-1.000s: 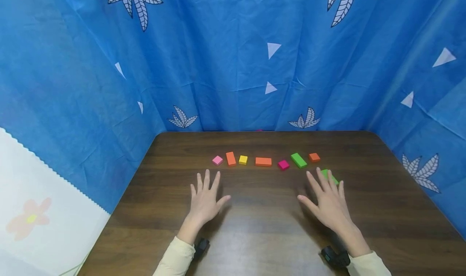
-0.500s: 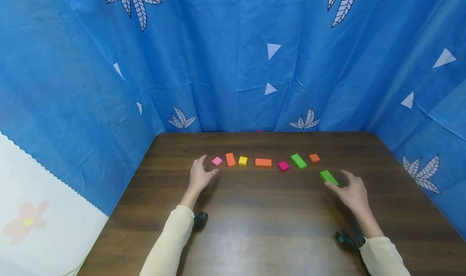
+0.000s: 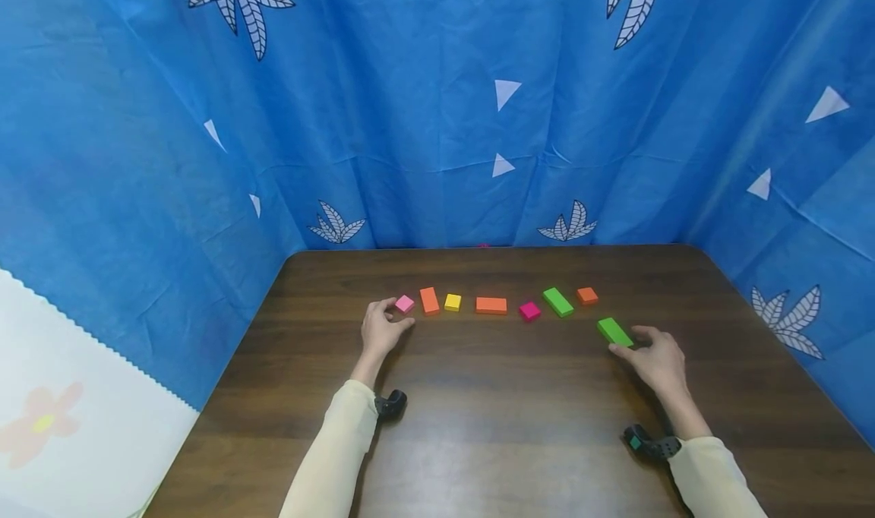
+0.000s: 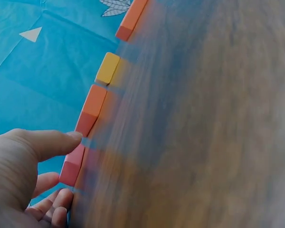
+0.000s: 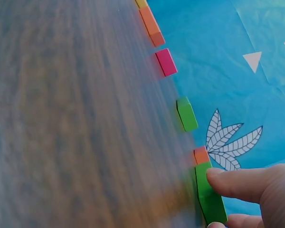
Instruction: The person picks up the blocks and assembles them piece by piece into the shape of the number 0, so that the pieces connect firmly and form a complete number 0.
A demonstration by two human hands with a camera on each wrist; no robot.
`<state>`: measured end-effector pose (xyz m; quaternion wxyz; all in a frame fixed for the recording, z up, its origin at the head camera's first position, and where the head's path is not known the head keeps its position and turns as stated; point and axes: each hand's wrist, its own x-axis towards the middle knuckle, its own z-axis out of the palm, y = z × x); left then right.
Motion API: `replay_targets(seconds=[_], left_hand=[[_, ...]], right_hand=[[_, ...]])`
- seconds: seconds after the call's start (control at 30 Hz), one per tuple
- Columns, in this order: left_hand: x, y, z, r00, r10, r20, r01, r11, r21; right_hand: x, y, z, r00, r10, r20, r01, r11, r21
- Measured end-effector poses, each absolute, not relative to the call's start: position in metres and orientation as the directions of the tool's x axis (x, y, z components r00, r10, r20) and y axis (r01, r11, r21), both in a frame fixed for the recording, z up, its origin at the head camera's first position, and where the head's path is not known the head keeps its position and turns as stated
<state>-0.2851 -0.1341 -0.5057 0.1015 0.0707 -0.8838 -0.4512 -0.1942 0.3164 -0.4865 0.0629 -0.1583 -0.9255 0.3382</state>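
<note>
Beside the pink block [image 3: 405, 304] at the left end of the row is my left hand [image 3: 380, 328], thumb and fingers parted around it. In the left wrist view the pink block [image 4: 72, 165] lies between the thumb and the fingers; no firm grip shows. My right hand [image 3: 659, 358] pinches the near end of a green block [image 3: 614, 332], thumb on its near side and index finger on its right side. The right wrist view shows the thumb over this green block [image 5: 210, 199]. Both blocks lie on the table.
Between the hands, across the brown table [image 3: 478, 412], lie an orange block [image 3: 429, 301], a yellow block [image 3: 453, 302], another orange block [image 3: 491, 305], a magenta block [image 3: 529, 311], a second green block [image 3: 557, 302] and a small orange block [image 3: 587, 295]. A blue curtain [image 3: 437, 108] hangs behind.
Both hands, first spread flat over the table, have drawn their fingers in. The left reached forward to the pink block; the right moved outward, then closed in on the near green block. The blocks stay put.
</note>
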Motion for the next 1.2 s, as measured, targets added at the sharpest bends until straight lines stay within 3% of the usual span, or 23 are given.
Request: replay_targets(seconds=[0.43, 0.97, 1.2], left_hand=[[-0.2870, -0.1299, -0.5121, -0.936, -0.288, 0.204, -0.020, 0.621, 0.784], [-0.2897, -0.1259, -0.5130, -0.912, -0.352, 0.209, -0.060, 0.620, 0.783], [-0.2843, -0.1307, -0.5134, -0.923, -0.325, 0.208, 0.003, 0.534, 0.845]], right_hand=[[-0.1937, 0.3140, -0.4906, -0.941, 0.330, 0.071, 0.215, 0.750, -0.626], [-0.1932, 0.3128, -0.4921, -0.937, 0.339, 0.079, 0.214, 0.741, -0.637], [-0.1918, 0.3130, -0.4915, -0.936, 0.340, 0.094, 0.208, 0.747, -0.631]])
